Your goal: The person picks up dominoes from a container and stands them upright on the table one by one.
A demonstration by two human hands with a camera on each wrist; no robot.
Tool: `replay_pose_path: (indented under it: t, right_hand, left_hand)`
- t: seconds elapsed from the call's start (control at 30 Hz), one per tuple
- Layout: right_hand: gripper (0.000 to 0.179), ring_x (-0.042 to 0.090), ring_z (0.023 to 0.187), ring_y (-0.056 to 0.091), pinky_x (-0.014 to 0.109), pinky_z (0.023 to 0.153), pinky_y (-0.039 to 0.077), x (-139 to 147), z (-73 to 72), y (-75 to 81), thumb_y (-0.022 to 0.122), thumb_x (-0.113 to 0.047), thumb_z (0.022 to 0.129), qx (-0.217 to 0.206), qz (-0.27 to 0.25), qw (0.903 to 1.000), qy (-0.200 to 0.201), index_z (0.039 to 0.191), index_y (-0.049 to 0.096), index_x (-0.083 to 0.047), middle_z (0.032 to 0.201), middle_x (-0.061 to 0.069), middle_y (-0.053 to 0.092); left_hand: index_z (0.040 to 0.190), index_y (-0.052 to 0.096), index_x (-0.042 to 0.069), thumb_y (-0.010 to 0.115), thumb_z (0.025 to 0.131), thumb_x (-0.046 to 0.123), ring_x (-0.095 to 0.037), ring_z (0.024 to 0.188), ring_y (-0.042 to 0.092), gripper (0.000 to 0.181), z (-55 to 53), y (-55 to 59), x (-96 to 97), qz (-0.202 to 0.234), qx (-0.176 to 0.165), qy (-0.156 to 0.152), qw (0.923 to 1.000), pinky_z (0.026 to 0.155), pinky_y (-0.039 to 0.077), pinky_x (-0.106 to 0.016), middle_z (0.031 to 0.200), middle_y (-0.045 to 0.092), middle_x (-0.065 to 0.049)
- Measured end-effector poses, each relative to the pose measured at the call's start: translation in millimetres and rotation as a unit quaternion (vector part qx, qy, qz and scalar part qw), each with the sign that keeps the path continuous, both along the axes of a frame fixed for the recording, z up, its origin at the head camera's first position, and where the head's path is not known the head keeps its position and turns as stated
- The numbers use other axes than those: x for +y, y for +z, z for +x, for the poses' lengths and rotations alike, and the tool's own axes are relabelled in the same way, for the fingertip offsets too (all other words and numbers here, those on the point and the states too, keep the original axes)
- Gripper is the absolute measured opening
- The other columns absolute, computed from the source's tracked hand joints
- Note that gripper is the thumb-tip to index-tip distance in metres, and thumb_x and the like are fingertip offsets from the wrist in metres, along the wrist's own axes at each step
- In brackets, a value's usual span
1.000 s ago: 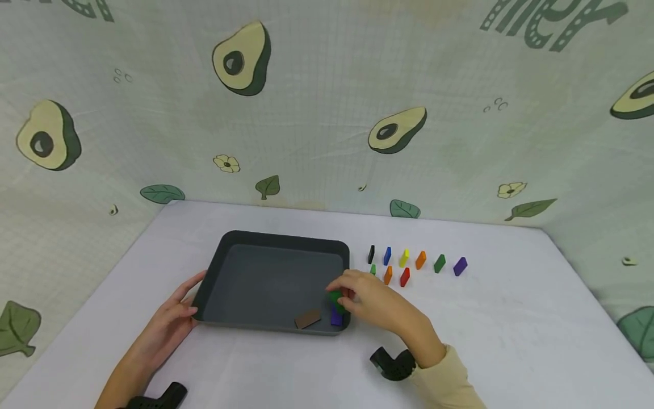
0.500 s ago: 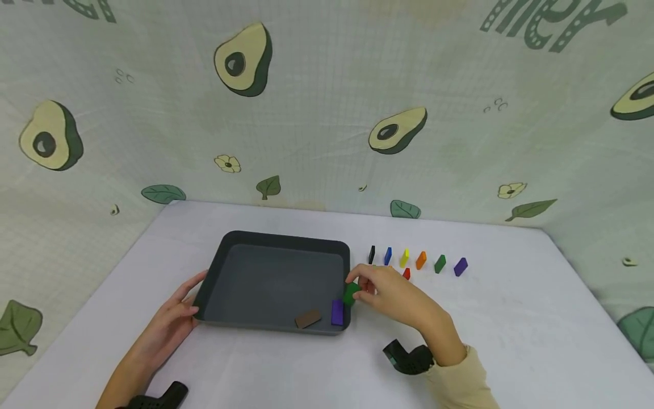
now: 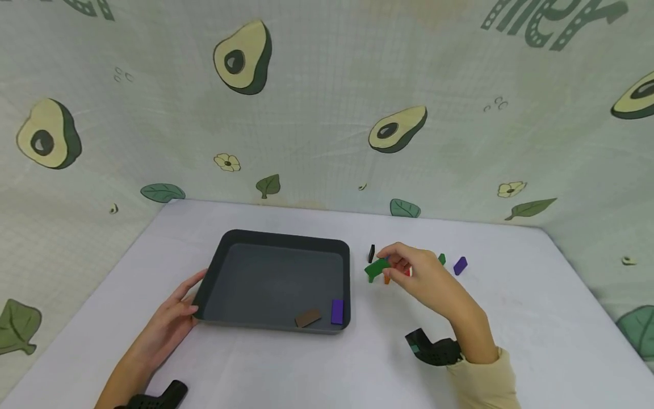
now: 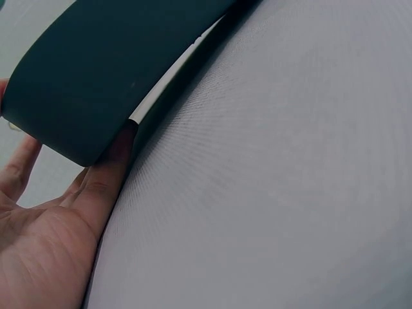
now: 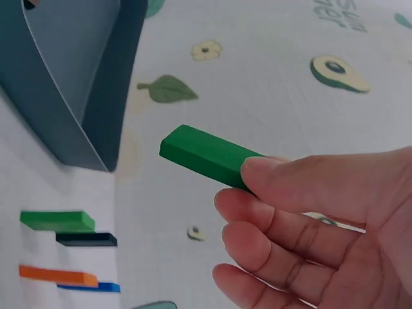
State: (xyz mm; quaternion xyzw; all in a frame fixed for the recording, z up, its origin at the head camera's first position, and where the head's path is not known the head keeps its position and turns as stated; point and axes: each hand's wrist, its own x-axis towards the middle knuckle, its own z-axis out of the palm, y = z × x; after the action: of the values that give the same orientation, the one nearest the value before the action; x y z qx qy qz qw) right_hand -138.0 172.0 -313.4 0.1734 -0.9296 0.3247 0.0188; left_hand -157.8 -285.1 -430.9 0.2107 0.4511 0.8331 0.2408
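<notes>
My left hand [image 3: 164, 326] holds the left side of a dark grey baking tray [image 3: 271, 278], the fingers spread along its rim and wall. Up close in the left wrist view, the tray corner [image 4: 84, 96] is slightly raised off the cloth, with a fingertip under it. Between thumb and fingertips my right hand [image 3: 426, 278] pinches a green domino block [image 5: 206, 154], held in the air above the blocks right of the tray. A brown domino block [image 3: 308, 318] and a purple domino block [image 3: 337, 312] lie in the tray's near right corner.
Right of the tray, domino blocks stand in two rows, partly hidden by my right hand. A black block [image 3: 371, 253] and a purple block [image 3: 460, 265] show at the ends of the back row. White cloth [image 3: 286, 369] covers the table; a patterned curtain [image 3: 327, 85] hangs behind.
My right hand has moved right and away from me, carrying the green domino block out of the tray to above the standing blocks. The left hand and tray have stayed put.
</notes>
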Motion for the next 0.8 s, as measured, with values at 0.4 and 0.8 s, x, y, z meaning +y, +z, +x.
replay_pose_path:
  t: [0.4, 0.8]
  right_hand:
    - [0.024, 0.012, 0.072, 0.054, 0.021, 0.065, 0.046, 32.0, 1.0, 6.5, 0.068, -0.006, 0.082, 0.03, 0.021, 0.9956, -0.086, 0.105, 0.061, -0.006, 0.076, -0.001, 0.056]
    - [0.027, 0.016, 0.072, 0.051, 0.024, 0.059, 0.042, 46.8, -1.5, 3.2, 0.064, -0.006, 0.085, -0.018, 0.052, 0.9896, -0.133, 0.11, 0.058, -0.001, 0.079, 0.005, 0.055]
  left_hand:
    - [0.149, 0.015, 0.017, 0.019, 0.094, -0.009, -0.009, 0.128, 0.044, 0.061, 0.1, 0.3, 0.4, -0.01, -0.006, 0.008, 0.9999, 0.099, 0.039, -0.021, 0.145, 0.04, 0.003]
    - [0.149, 0.014, 0.016, 0.019, 0.094, -0.01, -0.01, 0.129, 0.043, 0.062, -0.1, -0.3, -0.2, -0.003, -0.002, 0.006, 1.0, 0.1, 0.038, -0.021, 0.146, 0.039, 0.003]
